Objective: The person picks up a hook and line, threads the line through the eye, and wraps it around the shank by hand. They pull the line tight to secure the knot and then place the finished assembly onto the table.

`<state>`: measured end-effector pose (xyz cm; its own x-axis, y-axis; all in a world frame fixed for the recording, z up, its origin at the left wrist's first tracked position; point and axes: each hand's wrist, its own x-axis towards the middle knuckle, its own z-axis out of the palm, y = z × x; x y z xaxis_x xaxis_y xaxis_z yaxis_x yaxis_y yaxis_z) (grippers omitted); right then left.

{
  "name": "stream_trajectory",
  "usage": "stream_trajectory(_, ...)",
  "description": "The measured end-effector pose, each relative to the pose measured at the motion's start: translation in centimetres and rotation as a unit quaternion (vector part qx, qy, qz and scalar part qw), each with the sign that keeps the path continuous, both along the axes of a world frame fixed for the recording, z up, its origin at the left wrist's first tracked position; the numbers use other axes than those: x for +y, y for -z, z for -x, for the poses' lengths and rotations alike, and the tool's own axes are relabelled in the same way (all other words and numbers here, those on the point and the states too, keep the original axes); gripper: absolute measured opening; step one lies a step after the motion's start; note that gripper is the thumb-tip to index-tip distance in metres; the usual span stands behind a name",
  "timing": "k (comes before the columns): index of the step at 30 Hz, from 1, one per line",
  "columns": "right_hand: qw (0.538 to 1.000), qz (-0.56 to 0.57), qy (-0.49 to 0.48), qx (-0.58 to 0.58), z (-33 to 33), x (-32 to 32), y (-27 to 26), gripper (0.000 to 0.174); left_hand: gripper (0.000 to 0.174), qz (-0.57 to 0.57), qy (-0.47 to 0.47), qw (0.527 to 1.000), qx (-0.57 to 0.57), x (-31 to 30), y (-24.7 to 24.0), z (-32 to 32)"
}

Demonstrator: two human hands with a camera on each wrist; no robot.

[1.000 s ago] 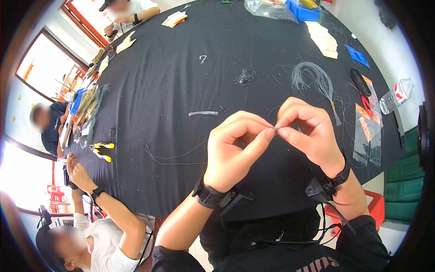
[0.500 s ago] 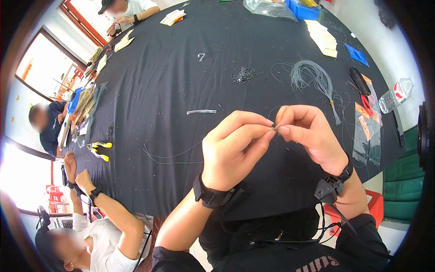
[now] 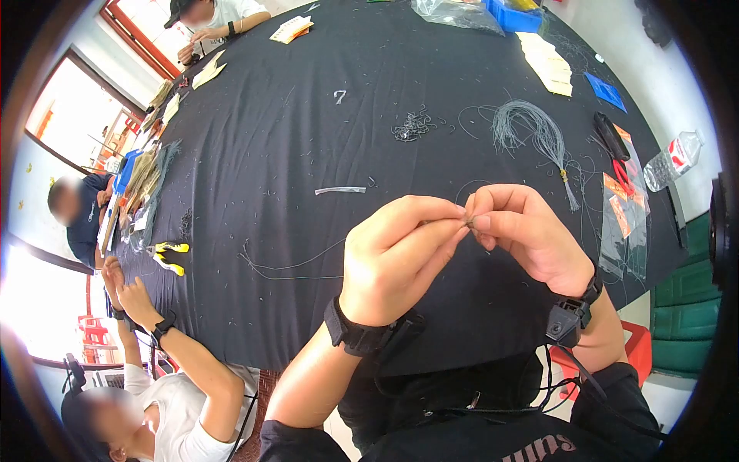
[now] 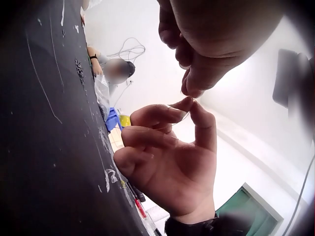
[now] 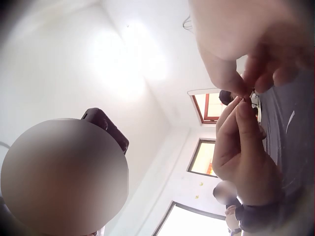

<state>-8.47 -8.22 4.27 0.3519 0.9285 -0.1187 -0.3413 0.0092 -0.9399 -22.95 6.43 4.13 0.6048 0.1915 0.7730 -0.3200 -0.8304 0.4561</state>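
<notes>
In the head view my left hand [image 3: 396, 258] and right hand [image 3: 531, 235] meet fingertip to fingertip over the near part of the table. Each pinches between thumb and index finger at the same spot, on a thin fishing line [image 4: 158, 129] that crosses the right hand's fingers in the left wrist view. Whatever tiny piece sits on the line there is hidden by the fingertips. A length of line [image 3: 296, 276] trails out left of my left hand onto the black cloth. Beyond the hands lie a pile of small dark fishhooks [image 3: 413, 123] and a tied bundle of line [image 3: 531, 127].
A short clear tube [image 3: 340, 189] and a single hook [image 3: 372, 182] lie just beyond my left hand. Yellow-handled pliers [image 3: 169, 258] are at left. Red-handled scissors [image 3: 622, 177], plastic packets [image 3: 616, 231] and a water bottle [image 3: 673, 160] stand or lie at right. Other people sit around the table.
My hands have sunk slightly toward me, fingertips staying together. The right wrist has turned and swung outward; the left hand has rolled, its fingers closing over the pinched spot.
</notes>
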Motion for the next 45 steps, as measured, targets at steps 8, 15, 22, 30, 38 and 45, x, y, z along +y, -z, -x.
stream_trajectory(8,1.0,0.007,0.003,-0.003,-0.06,-0.02,-0.14,0.01,0.014,-0.011,-0.008,1.0,-0.003,0.04,0.16,-0.01)
stream_trajectory(15,1.0,0.013,0.003,-0.007,-0.19,-0.16,-0.36,0.01,0.015,-0.013,-0.008,1.0,-0.004,0.08,0.17,0.02)
stream_trajectory(22,1.0,0.016,0.001,-0.001,-0.21,-0.14,0.02,0.01,0.016,-0.035,-0.01,0.999,0.007,-0.03,-0.17,0.24)
stream_trajectory(30,0.998,0.027,-0.013,0.058,-0.06,-0.12,0.32,0.009,0.017,-0.05,-0.002,0.999,0.008,-0.06,-0.25,0.25)
stream_trajectory(38,0.995,0.044,-0.026,0.086,-0.2,-0.1,-0.02,0.014,0.017,-0.043,-0.015,0.999,0.016,-0.24,-0.34,0.38)
stream_trajectory(45,0.994,0.053,-0.024,0.09,-0.21,-0.14,0.02,0.015,0.018,-0.062,-0.011,0.998,0.006,0.03,-0.08,0.26)
